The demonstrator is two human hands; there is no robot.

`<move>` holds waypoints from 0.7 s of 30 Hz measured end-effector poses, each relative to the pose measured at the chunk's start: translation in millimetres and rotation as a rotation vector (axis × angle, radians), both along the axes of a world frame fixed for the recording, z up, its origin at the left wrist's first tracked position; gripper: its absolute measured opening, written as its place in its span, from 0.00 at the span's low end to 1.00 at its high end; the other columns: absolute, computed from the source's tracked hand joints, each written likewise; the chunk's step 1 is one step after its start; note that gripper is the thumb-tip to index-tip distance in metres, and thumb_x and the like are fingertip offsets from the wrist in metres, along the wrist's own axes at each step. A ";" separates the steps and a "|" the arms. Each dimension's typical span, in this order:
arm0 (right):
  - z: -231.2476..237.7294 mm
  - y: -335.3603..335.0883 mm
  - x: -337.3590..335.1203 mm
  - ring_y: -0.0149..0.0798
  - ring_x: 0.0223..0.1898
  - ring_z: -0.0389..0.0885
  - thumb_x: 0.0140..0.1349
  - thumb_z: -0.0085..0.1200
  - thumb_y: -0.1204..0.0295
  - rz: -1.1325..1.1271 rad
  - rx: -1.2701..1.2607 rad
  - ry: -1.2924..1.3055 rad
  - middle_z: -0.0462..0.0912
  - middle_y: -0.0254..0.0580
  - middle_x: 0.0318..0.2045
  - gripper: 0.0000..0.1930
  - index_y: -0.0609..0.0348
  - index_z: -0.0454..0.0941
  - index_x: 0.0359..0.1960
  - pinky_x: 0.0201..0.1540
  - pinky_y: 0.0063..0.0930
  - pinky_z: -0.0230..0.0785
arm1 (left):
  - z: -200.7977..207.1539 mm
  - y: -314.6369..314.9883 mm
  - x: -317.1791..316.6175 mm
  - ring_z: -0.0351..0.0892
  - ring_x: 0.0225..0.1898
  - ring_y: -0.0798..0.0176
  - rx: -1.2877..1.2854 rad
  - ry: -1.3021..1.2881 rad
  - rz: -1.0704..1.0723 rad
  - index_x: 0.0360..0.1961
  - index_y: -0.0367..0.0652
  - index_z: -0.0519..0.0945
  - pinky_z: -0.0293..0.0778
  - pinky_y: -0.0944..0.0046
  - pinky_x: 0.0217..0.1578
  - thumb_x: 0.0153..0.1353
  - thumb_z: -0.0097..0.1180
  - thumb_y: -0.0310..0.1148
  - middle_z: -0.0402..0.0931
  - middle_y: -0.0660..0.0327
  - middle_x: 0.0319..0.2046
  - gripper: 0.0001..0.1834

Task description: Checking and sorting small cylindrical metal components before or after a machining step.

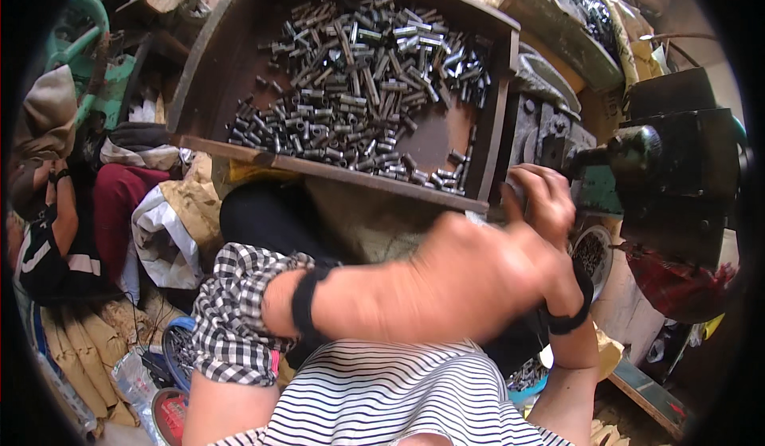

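Observation:
My left arm crosses in front of me to the right, a dark band around its forearm. My left hand is smeared by motion and overlaps my right wrist; its fingers cannot be made out. Beside the machine's metal fixture, my right hand has its fingers curled inward. Anything within them is too hidden to name. Just left of the right hand stands a shallow wooden tray, holding a spread of small metal tubes and some longer rods.
A dark machine housing stands at the right, with a round bowl of small parts below. Another parts box is at the far right. Left are green machinery, a white sack and another person's arm.

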State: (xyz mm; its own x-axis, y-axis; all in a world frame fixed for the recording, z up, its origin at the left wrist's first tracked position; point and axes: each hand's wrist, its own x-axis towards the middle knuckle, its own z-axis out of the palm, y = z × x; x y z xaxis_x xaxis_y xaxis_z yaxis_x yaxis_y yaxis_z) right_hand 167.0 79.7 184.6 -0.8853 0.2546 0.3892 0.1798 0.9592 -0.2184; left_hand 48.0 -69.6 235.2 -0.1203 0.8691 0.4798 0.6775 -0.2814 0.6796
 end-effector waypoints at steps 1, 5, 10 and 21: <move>-0.1 1.5 -9.8 0.48 0.33 0.76 0.47 0.58 0.77 0.030 -0.082 -0.085 0.77 0.45 0.30 0.11 0.61 0.75 0.34 0.37 0.37 0.68 | -36.1 6.6 -6.0 0.77 0.19 0.57 -0.075 -0.036 0.074 0.29 0.44 0.74 0.73 0.62 0.17 0.44 0.55 0.27 0.73 0.58 0.22 0.08; -40.8 13.3 -38.1 0.48 0.30 0.77 0.51 0.56 0.74 0.003 -0.206 -0.177 0.75 0.44 0.26 0.06 0.58 0.73 0.30 0.31 0.37 0.69 | -95.6 14.7 -50.0 0.79 0.26 0.53 -0.375 0.307 0.160 0.28 0.43 0.74 0.75 0.57 0.25 0.48 0.54 0.26 0.72 0.57 0.26 0.05; -80.5 21.1 -87.6 0.51 0.33 0.78 0.52 0.55 0.68 0.101 -0.232 -0.296 0.77 0.48 0.28 0.08 0.58 0.74 0.30 0.34 0.40 0.70 | -135.2 23.7 -70.4 0.78 0.30 0.51 -0.431 0.368 0.006 0.26 0.41 0.75 0.75 0.56 0.29 0.48 0.51 0.24 0.70 0.52 0.29 0.03; -101.9 19.6 -116.6 0.54 0.35 0.77 0.48 0.56 0.71 0.178 -0.283 -0.290 0.76 0.49 0.30 0.09 0.62 0.73 0.29 0.37 0.42 0.71 | -139.9 25.8 -70.5 0.78 0.32 0.55 -0.639 0.472 0.068 0.26 0.42 0.79 0.76 0.59 0.31 0.44 0.55 0.24 0.74 0.53 0.30 0.05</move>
State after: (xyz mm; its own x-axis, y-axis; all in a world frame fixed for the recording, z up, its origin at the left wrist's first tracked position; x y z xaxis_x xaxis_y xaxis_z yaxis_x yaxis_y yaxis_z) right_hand 50.4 99.4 82.7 -0.9873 0.1488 0.0549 0.1096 0.8903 -0.4420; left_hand -22.5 -43.8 95.3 -0.0910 0.9913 -0.0956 0.9356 0.1179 0.3327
